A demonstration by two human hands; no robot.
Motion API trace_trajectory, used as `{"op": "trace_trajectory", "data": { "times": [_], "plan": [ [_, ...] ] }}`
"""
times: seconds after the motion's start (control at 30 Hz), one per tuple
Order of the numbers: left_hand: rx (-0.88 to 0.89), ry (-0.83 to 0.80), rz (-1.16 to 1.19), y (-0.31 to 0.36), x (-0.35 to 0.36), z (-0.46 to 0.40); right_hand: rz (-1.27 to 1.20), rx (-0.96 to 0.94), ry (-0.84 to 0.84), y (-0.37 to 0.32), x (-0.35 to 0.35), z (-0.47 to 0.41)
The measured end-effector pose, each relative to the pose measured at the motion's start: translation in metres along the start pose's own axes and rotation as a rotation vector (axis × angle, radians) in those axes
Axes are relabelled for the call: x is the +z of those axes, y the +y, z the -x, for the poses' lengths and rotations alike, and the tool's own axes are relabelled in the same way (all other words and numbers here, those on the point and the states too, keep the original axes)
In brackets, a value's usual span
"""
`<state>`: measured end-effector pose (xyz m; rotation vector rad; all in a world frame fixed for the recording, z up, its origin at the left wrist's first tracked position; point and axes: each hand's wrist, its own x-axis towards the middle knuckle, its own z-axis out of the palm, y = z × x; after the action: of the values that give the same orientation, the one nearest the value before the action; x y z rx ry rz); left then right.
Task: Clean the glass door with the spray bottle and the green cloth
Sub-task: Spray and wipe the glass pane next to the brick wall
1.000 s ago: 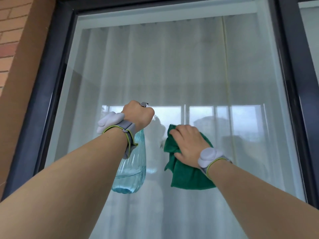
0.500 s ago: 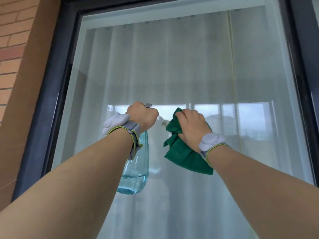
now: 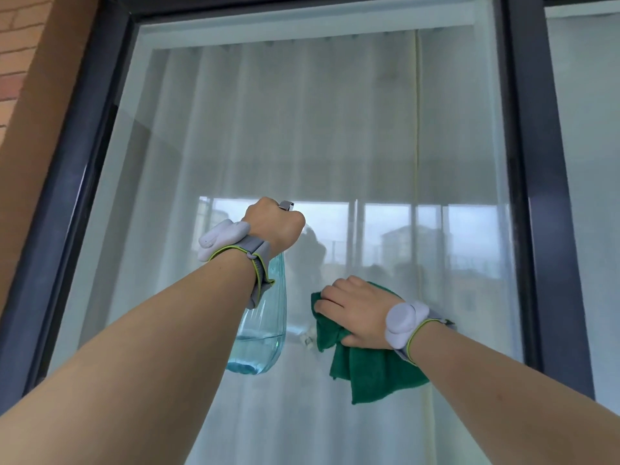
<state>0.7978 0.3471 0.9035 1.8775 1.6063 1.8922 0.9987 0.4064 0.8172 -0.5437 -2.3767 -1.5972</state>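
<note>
Dark metal framing (image 3: 523, 182) surrounds a tall glass door (image 3: 335, 129), with pale sheer curtains (image 3: 235, 112) hanging behind the pane and a strip of brick wall (image 3: 13, 62) at the far left. Two bare forearms reach up toward the glass, each wearing a grey wrist band. The left hand (image 3: 273, 226) is curled tightly round the neck of a clear blue-tinted spray bottle (image 3: 265, 330), held upright just in front of the pane; the trigger is hidden by the fingers, so whether it is being squeezed cannot be told. Liquid fills only the bottom part of the bottle, so it is probably fairly light, and its smooth ribbed plastic may be slippery when wet; the narrow neck under the nozzle looks the surest place to hold. The right hand (image 3: 355, 313) lies lower and to the right, fingers bent over a green cloth (image 3: 375, 370) and pressing it against the glass. Soft and limp, the cloth droops loosely below the palm, so bunching it under the fingers should keep it from sliding off.
</note>
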Motion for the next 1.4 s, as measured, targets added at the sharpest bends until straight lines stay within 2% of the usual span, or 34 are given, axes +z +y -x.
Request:
{"op": "trace_trajectory", "data": {
  "times": [0.57, 0.93, 1.1, 1.23, 1.4],
  "plan": [
    [-0.013, -0.108, 0.176, 0.031, 0.051, 0.014, 0.031, 0.142, 0.057, 0.014, -0.011, 0.034],
    [-0.076, -0.213, 0.186, 0.056, 0.108, 0.045, -0.001, 0.126, 0.039, 0.026, -0.008, 0.089],
    [-0.041, -0.257, 0.105, 0.067, 0.124, 0.056, -0.017, 0.104, 0.056, 0.026, -0.005, 0.096],
    [-0.06, -0.247, 0.042, 0.071, 0.126, 0.057, -0.008, 0.093, 0.068, 0.025, -0.004, 0.091],
    [-0.061, -0.144, 0.039, 0.056, 0.098, 0.046, 0.0, 0.075, 0.095, 0.02, -0.001, 0.059]
  ]
}}
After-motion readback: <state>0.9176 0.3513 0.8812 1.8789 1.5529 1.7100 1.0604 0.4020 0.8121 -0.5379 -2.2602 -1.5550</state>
